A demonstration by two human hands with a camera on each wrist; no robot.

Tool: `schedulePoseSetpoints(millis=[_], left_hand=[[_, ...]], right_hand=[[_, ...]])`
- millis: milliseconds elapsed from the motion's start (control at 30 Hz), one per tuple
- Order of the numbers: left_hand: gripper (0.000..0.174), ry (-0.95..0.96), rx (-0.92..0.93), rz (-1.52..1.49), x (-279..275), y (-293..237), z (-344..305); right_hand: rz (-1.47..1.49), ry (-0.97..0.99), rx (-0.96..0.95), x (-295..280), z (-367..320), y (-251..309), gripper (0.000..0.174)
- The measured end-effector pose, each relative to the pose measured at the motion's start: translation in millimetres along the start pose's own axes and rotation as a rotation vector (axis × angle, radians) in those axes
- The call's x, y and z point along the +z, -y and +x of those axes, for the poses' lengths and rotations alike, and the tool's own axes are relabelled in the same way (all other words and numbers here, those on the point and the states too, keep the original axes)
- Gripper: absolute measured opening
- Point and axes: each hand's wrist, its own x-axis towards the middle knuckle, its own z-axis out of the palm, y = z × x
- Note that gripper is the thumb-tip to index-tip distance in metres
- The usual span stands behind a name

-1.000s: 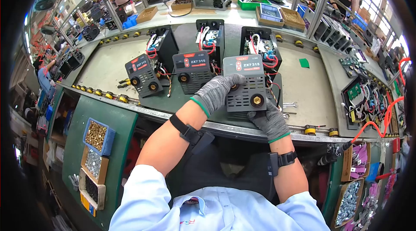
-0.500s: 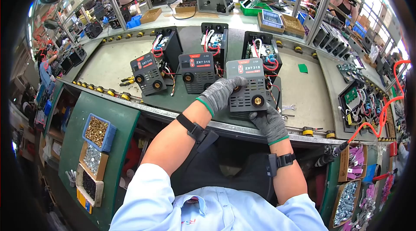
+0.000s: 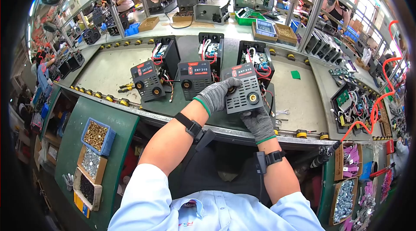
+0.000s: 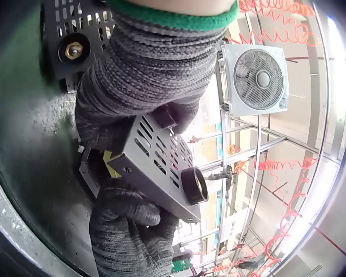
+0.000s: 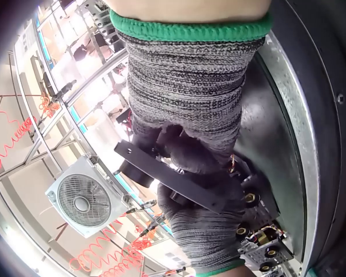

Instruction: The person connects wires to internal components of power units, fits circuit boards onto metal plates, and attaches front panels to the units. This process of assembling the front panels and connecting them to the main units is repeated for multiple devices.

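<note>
A grey front panel [image 3: 242,88] marked ZX7 315, with vent slots and two round sockets, is held up above the bench, tilted. My gloved left hand [image 3: 219,93] grips its left side, thumb on the face by the left socket. My gloved right hand [image 3: 260,122] holds it from below, fingers curled in behind the lower edge; the fingertips are partly hidden. In the left wrist view, the panel [image 4: 155,164] lies between both hands. Red and white wires run behind it to an open black machine housing [image 3: 256,57] with a circuit board inside.
Two similar panels, one upright [image 3: 195,79] and one leaning [image 3: 147,81], stand left, wired to open housings. Wrenches [image 3: 282,112] lie right of my hands. Roller tracks [image 3: 104,97] edge the bench. Screw bins [image 3: 99,135] sit lower left; a red coiled hose [image 3: 368,125] hangs right.
The panel has tilted, its top leaning to the left and its face turning more upward. My right hand has shifted slightly left beneath it. Both hands stay on the panel.
</note>
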Motion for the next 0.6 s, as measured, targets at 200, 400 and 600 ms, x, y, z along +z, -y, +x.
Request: schedulePoseSetpoints(millis=[200, 400, 600], left_hand=[[0.043, -0.074, 0.027, 0.066, 2.8, -2.5, -0.6], [0.036, 0.019, -0.053, -0.061, 8.5, 0.9, -7.1], [0.034, -0.054, 0.051, 0.017, 6.5, 5.3, -1.6]], right_hand=[[0.004, 0.189, 0.085, 11.1, 8.9, -14.1, 0.032], [-1.278, 0.059, -0.764, -2.6, 8.1, -7.1, 0.036], [-0.279, 0.079, 0.134, -6.4, 7.4, 29.1, 0.034]])
